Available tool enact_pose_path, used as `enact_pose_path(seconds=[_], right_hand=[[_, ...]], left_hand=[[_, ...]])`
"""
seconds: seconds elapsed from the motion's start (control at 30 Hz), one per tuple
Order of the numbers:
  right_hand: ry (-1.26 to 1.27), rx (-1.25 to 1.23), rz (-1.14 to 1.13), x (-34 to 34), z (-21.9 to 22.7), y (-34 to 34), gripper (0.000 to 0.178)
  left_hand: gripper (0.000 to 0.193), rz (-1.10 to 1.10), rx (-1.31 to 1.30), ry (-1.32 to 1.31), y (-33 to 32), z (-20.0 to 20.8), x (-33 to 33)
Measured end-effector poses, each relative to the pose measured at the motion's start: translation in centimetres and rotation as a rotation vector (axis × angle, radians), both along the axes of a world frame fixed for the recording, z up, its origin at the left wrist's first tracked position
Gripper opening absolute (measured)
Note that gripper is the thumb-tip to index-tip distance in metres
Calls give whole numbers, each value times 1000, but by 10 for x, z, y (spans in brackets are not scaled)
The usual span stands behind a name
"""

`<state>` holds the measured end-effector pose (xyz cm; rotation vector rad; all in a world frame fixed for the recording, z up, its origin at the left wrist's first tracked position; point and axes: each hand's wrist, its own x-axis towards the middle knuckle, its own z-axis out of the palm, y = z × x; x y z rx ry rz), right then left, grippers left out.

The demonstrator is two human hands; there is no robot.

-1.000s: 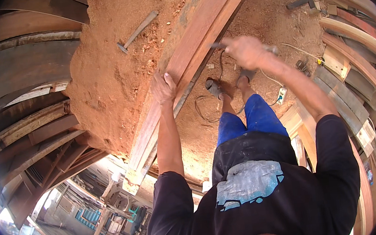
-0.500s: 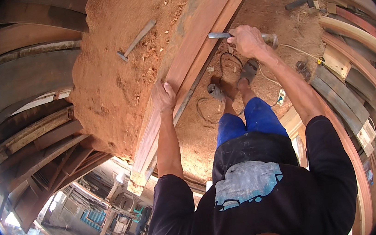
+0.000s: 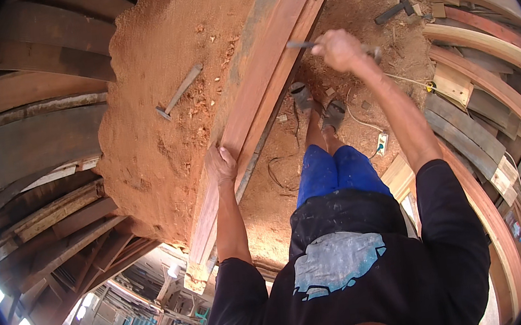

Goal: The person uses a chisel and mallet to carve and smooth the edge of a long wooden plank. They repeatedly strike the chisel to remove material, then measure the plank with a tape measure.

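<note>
A long reddish-brown wooden beam point(image 3: 265, 91), with a lengthwise step along its face, runs diagonally in front of me. My left hand point(image 3: 221, 165) grips its near part, thumb on top; the fingers are partly hidden. My right hand point(image 3: 340, 50) is closed round a chisel point(image 3: 300, 45), slightly blurred. The flat metal blade points left, over the beam's right edge, and the handle's butt shows behind my fist. I cannot tell whether the blade touches the wood.
A hammer point(image 3: 180, 92) lies on sawdust left of the beam. Right of it, a dark L-shaped tool point(image 3: 393, 11) lies on the ground. A white socket strip point(image 3: 381, 144) with a cable lies beside my legs. Stacked boards point(image 3: 33, 143) line the left side, more planks point(image 3: 484, 40) the right.
My feet have shifted, and the left hand sits lower in the picture along with the beam. The right hand still holds the chisel, its blade turned slightly. The whole view has shifted a little.
</note>
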<state>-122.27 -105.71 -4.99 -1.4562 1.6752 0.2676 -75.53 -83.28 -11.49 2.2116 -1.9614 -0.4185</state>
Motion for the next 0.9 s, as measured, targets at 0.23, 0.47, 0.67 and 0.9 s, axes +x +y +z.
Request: enact_pose_path(seconds=[0.23,0.47,0.67,0.9], right_hand=[[81,-81,246,-19,24,-20,41],[32,28,234,-42,19,-76,34],[219,-413,-385,-163,-25,-128,35],[-351,-459,-1047,-234,-44,-67,34]], left_hand=[[45,-44,-25,-48,-11,12,-10],[44,-29,35,-56,-3,7,-4],[51,13,104,13,-19,29,-15],[74,8,188,51,-108,34,-68]])
